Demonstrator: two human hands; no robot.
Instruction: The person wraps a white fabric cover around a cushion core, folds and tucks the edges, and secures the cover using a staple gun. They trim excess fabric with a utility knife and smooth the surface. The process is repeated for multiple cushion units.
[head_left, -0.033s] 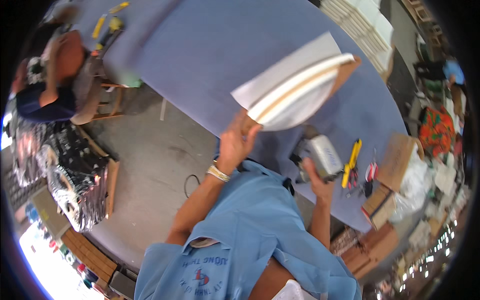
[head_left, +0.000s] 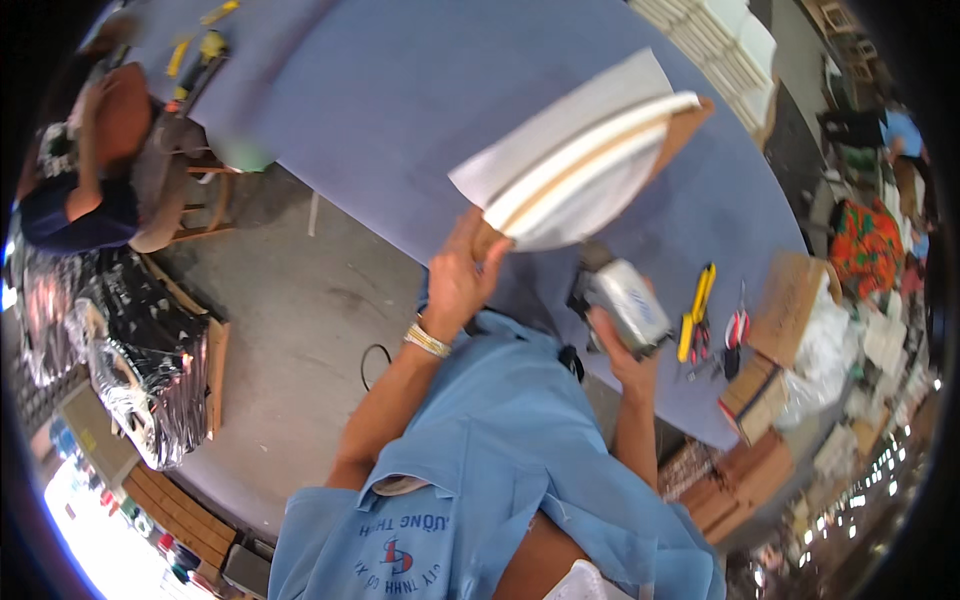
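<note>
My left hand point(head_left: 460, 283) grips the near left end of a curved panel point(head_left: 585, 185) with white layered edges and a tan wooden band. The panel is tilted up over the blue-grey table, and a flat white sheet point(head_left: 560, 130) stands along its far side. Beside the panel's lower edge, my right hand point(head_left: 627, 352) is closed around a silver-grey hand tool point(head_left: 630, 303) with black parts. The tool's nose points toward the panel, and whether the two touch I cannot tell. Fingers under the tool are partly hidden.
Right of the tool lie a yellow utility knife point(head_left: 698, 310) and red-handled pliers point(head_left: 738, 328). Cardboard boxes point(head_left: 790, 305) stand by the table's right edge. White stacked panels point(head_left: 715, 55) are at the far right. Another person point(head_left: 85, 205) sits at the left, near wrapped goods point(head_left: 150, 370).
The tool in my right hand has shifted slightly left, nearer the panel. The whole view has moved a little; my left hand keeps its grip.
</note>
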